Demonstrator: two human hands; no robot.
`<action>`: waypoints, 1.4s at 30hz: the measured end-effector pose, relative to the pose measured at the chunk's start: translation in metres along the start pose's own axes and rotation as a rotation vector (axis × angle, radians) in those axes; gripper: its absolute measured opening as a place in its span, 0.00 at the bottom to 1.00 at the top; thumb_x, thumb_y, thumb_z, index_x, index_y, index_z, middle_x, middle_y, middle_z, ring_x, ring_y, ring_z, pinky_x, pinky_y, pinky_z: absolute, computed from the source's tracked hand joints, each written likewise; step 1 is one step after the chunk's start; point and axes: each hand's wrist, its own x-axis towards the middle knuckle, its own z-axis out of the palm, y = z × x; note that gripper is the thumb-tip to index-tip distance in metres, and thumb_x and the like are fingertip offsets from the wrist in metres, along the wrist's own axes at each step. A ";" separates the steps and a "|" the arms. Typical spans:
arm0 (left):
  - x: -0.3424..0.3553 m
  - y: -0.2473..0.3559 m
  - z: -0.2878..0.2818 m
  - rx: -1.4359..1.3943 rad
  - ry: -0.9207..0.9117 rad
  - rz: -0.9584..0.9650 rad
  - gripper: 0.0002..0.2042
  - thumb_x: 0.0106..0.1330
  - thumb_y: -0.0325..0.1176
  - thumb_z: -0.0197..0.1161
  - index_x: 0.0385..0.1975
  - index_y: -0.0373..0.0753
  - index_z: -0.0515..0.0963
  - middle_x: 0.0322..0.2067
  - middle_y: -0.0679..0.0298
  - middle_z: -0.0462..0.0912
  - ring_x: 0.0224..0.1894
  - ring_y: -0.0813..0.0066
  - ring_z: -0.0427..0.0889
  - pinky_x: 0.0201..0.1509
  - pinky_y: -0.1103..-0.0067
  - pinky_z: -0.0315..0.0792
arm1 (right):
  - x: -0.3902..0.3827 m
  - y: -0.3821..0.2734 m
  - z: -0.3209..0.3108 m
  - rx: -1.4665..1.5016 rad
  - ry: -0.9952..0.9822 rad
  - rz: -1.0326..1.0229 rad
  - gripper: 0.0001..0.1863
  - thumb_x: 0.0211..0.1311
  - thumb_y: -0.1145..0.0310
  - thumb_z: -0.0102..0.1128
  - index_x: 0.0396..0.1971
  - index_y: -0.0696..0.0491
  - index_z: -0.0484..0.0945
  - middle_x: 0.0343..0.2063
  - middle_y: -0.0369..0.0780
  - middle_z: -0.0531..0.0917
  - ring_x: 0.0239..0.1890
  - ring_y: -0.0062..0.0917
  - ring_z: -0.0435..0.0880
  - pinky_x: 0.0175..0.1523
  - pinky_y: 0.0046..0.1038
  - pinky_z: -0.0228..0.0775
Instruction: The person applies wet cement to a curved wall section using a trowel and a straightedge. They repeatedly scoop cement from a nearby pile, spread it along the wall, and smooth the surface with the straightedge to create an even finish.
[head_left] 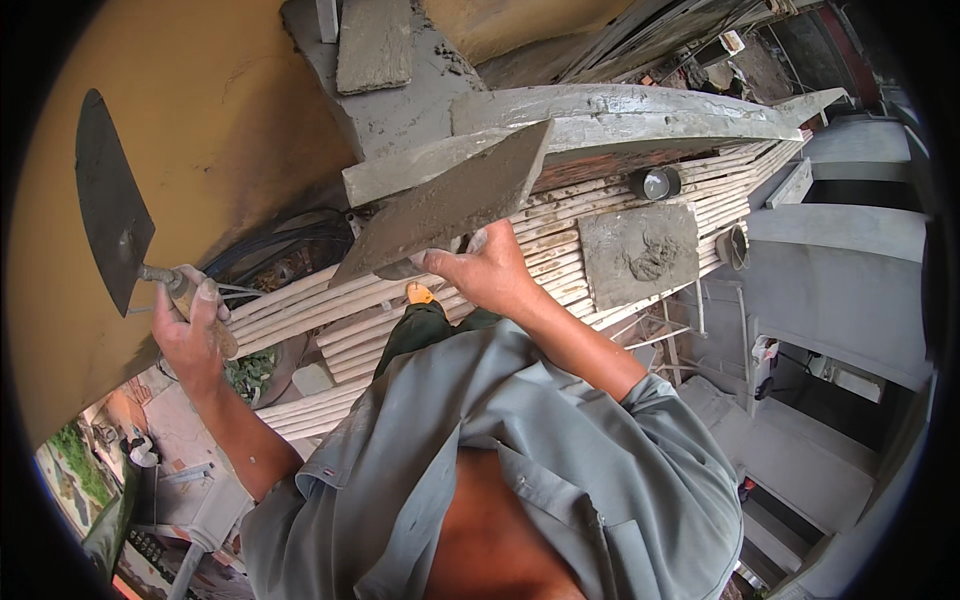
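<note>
Grey mortar coats nearly everything within our reach. Our left hand [190, 330] is wrapped tight around the wooden handle of a plastering trowel [110, 205], fingers curled shut on it; its dark, pointed blade stands upright and lies flat against the yellow wall [230, 110] at the left of the view. Our right hand [487, 272] grips a mortar board [450, 205] from beneath, fingers closed on its underside and thumb out to the left, so the flat grey board tilts up and to the right. The board's upper edge sits just below a cement ledge [620, 118] that runs out to the right, freshly smeared and rough.

Below our hands runs a scaffold deck of pale bamboo poles [560, 240], laid side by side. On it rests a second square board [610, 240] bearing a small heap of wet mortar [655, 258], well apart from our right hand. Just above that board a round metal tin [655, 183] stands on the poles, and a bucket [735, 247] sits at the deck's right edge. Our grey shirt [560, 460] fills the lower middle of the view, open at the front, with green trousers [425, 330] and an orange shoe [421, 293] showing past it.
</note>
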 end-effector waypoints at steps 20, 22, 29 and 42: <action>-0.055 0.041 0.145 -0.101 -0.493 -0.651 0.13 0.74 0.41 0.53 0.49 0.39 0.71 0.26 0.65 0.76 0.19 0.79 0.75 0.19 0.81 0.72 | -0.128 0.075 -0.278 -0.144 0.702 0.398 0.16 0.56 0.76 0.68 0.46 0.62 0.82 0.36 0.38 0.88 0.34 0.19 0.83 0.42 0.23 0.75; -0.062 0.049 0.180 -0.134 -0.506 -0.662 0.12 0.75 0.40 0.53 0.48 0.40 0.71 0.25 0.65 0.75 0.18 0.79 0.75 0.17 0.80 0.72 | -0.138 0.086 -0.307 -0.186 0.715 0.481 0.17 0.56 0.76 0.68 0.46 0.63 0.82 0.36 0.39 0.88 0.36 0.20 0.83 0.45 0.25 0.76; -0.072 0.082 0.345 -0.174 -0.716 -0.647 0.12 0.75 0.41 0.51 0.48 0.39 0.71 0.25 0.63 0.75 0.19 0.77 0.75 0.17 0.80 0.73 | -0.168 0.130 -0.399 -0.152 0.771 0.481 0.20 0.51 0.71 0.71 0.46 0.62 0.84 0.36 0.42 0.90 0.37 0.23 0.87 0.47 0.29 0.77; -0.087 0.136 0.643 -0.250 -1.008 -0.553 0.13 0.75 0.41 0.53 0.48 0.38 0.72 0.25 0.64 0.76 0.19 0.78 0.75 0.18 0.79 0.74 | -0.283 0.163 -0.562 -0.118 0.984 0.674 0.18 0.52 0.76 0.70 0.46 0.61 0.84 0.34 0.40 0.89 0.34 0.24 0.87 0.43 0.28 0.78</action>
